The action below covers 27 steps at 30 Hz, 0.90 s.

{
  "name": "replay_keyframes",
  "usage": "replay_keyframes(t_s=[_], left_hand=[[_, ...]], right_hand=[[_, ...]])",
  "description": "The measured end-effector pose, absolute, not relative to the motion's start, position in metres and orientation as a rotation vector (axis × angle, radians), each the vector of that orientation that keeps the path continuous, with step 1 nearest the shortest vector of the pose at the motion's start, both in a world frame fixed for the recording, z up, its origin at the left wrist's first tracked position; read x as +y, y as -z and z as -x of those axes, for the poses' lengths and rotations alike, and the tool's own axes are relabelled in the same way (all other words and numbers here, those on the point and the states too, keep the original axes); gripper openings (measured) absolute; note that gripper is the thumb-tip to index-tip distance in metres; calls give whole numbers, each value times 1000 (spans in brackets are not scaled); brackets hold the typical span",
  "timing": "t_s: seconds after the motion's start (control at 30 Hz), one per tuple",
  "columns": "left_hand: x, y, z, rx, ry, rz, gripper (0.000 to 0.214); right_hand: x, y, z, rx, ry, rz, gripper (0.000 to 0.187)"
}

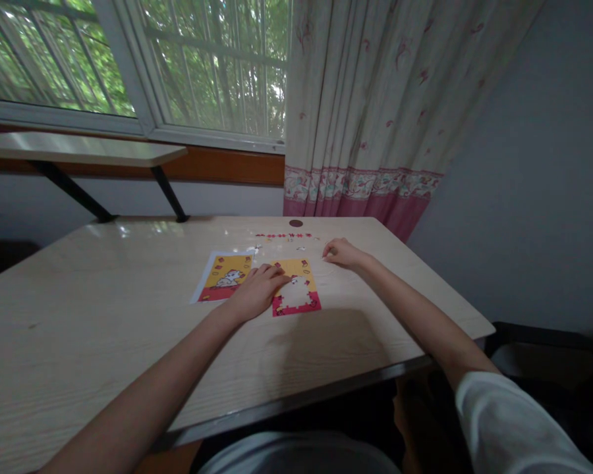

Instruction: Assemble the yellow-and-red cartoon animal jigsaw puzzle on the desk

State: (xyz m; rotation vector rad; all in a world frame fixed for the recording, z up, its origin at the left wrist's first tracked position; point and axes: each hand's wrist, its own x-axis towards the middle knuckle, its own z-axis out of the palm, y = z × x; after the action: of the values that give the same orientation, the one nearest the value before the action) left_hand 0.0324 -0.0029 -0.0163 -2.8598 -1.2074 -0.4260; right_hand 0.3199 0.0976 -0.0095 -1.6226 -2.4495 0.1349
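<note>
A jigsaw puzzle with a yellow and red border and an unfilled white middle lies on the wooden table. My left hand rests flat on its left edge, fingers stretched out. Left of it lies a reference picture showing a white animal on yellow. My right hand sits beyond the puzzle's right corner, fingers curled down onto the table, pinching something I cannot make out. Several loose puzzle pieces lie scattered farther back.
A small brown round spot sits near the table's far edge. A shelf on black brackets runs under the window at the left. A flowered curtain hangs behind the table, beside a grey wall at the right.
</note>
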Motion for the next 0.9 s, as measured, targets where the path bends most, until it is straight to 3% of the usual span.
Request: replay_keyframes(t_s=[0.4, 0.67, 0.9], left_hand=[[0, 15, -35, -1207, 786, 2909, 36], [-8, 2, -52, -1570, 1219, 2903, 22], [-4, 9, -53, -1678, 1431, 2896, 18]], right_hand=[[60, 6, -324, -2298, -581, 1426, 10], [22, 7, -268, -1915, -1092, 999, 26], [7, 6, -249, -1958, -938, 1001, 23]])
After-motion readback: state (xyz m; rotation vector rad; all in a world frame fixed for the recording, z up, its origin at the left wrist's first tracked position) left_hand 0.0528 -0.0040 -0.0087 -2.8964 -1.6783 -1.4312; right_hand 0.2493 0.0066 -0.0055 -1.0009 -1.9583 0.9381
